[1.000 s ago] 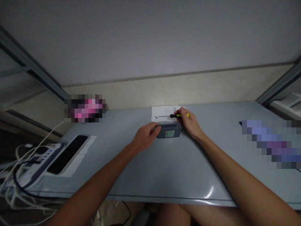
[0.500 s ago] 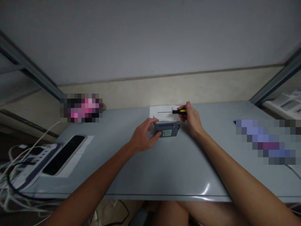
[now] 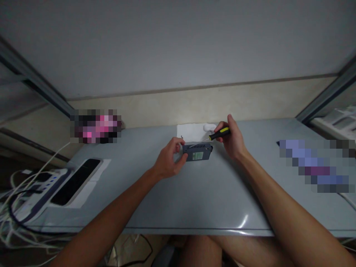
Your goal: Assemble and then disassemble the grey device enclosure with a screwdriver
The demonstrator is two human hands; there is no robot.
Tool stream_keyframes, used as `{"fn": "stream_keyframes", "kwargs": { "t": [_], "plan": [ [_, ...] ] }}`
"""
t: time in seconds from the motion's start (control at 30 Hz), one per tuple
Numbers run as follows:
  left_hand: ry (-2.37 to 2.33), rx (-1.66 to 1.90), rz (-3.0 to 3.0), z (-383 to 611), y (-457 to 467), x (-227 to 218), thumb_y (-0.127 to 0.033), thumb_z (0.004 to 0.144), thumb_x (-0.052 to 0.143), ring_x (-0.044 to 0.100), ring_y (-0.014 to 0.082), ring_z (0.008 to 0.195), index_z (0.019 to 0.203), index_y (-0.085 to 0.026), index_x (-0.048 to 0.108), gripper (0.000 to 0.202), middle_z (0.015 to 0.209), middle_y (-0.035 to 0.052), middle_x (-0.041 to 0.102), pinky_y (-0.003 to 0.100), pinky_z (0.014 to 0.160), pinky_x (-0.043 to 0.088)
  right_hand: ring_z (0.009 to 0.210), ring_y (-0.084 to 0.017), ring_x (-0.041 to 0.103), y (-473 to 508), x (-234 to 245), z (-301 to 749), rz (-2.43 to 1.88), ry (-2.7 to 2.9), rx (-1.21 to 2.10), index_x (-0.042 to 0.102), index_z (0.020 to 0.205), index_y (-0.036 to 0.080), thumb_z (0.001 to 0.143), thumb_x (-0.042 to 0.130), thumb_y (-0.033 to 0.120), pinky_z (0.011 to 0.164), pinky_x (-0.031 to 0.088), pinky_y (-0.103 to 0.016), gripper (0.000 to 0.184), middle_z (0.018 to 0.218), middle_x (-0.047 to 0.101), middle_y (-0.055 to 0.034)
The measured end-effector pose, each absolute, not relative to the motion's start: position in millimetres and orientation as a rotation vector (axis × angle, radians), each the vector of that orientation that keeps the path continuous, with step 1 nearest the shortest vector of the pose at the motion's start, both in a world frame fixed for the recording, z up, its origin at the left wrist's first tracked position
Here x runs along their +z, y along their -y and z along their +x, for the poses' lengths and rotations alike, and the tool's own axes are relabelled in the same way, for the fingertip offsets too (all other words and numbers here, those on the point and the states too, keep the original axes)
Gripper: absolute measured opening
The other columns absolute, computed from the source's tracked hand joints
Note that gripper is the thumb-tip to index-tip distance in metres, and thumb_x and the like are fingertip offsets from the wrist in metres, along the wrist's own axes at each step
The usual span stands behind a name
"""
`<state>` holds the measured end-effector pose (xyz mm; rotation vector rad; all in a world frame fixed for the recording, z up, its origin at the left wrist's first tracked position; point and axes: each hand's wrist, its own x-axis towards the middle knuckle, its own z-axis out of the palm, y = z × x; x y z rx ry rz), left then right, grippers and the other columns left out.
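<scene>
My left hand (image 3: 171,158) grips the left end of a small dark grey box (image 3: 205,153) with vent slots along its upper edge and a greenish label on its face. The box stands on the grey table. In my right hand (image 3: 232,138) is a screwdriver (image 3: 221,133) with a black and yellow handle. Its thin shaft slants down to the left across the box's top, and its tip is near the left end of the slots. Behind the box lies a sheet of white paper (image 3: 191,130) with tiny dark specks, perhaps screws, and a white rounded object (image 3: 209,127) on it.
A phone (image 3: 76,181) lies on paper at the left, beside a power strip (image 3: 44,196) with tangled cables. Blurred-out items sit at the back left (image 3: 97,126) and on the right (image 3: 311,165). A wall rises behind the table (image 3: 178,207).
My right hand has moved slightly right and tilted the screwdriver, bringing its tip down from over the paper to the box. My left hand still holds the box in about the same place.
</scene>
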<state>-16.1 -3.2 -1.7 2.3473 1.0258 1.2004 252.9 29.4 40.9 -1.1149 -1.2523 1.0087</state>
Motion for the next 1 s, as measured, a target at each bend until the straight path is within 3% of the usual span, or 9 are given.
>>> {"fn": "stream_keyframes", "kwargs": {
  "t": [0.13,0.27,0.47,0.77,1.0],
  "plan": [
    [-0.890,1.322,2.433,-14.1,3.7,3.3,-0.024,0.099,0.063,0.064,0.0223,0.104,0.130,-0.025,0.054,0.033,0.127,0.0111,0.063,0.038,0.089,0.057,0.048,-0.015,0.043,-27.6,41.8,251.8,-1.073,1.231,1.032,0.062,0.067,0.027,0.090,0.039,0.099,0.053,0.035,-0.033,0.080,0.051,0.046,0.0006],
    [-0.826,1.347,2.515,-12.3,6.4,8.2,-0.019,0.102,0.061,0.066,0.0243,0.118,0.123,-0.025,0.060,0.022,0.128,0.0101,0.064,0.043,0.104,0.057,0.048,-0.014,0.043,-25.8,41.5,249.6,-1.043,1.230,1.051,0.066,0.067,0.026,0.091,0.044,0.097,0.053,0.032,-0.032,0.078,0.052,0.047,0.0004],
    [-0.789,1.412,2.574,-11.6,4.9,8.4,-0.015,0.103,0.062,0.070,0.0200,0.107,0.113,-0.024,0.065,0.014,0.121,0.0083,0.066,0.037,0.096,0.061,0.048,-0.013,0.043,-26.2,39.7,248.4,-0.979,1.186,1.069,0.069,0.065,0.025,0.089,0.053,0.096,0.053,0.030,-0.032,0.077,0.051,0.049,0.0003],
    [-0.742,1.402,2.545,-14.2,2.8,9.6,-0.014,0.103,0.063,0.071,0.0194,0.107,0.107,-0.023,0.064,0.009,0.120,0.0085,0.067,0.035,0.096,0.060,0.047,-0.012,0.043,-28.7,41.4,250.4,-0.935,1.055,1.094,0.066,0.063,0.024,0.086,0.062,0.093,0.049,0.029,-0.030,0.072,0.050,0.047,0.0006],
    [-0.671,1.300,2.518,-16.7,1.5,11.9,-0.012,0.101,0.062,0.069,0.0202,0.102,0.111,-0.022,0.062,0.014,0.114,0.0087,0.069,0.036,0.092,0.059,0.047,-0.013,0.045,-43.4,21.9,250.2,-1.080,0.905,1.052,0.073,0.081,0.023,0.078,0.069,0.095,0.046,0.029,-0.028,0.071,0.055,0.055,0.0004]
  ]
}}
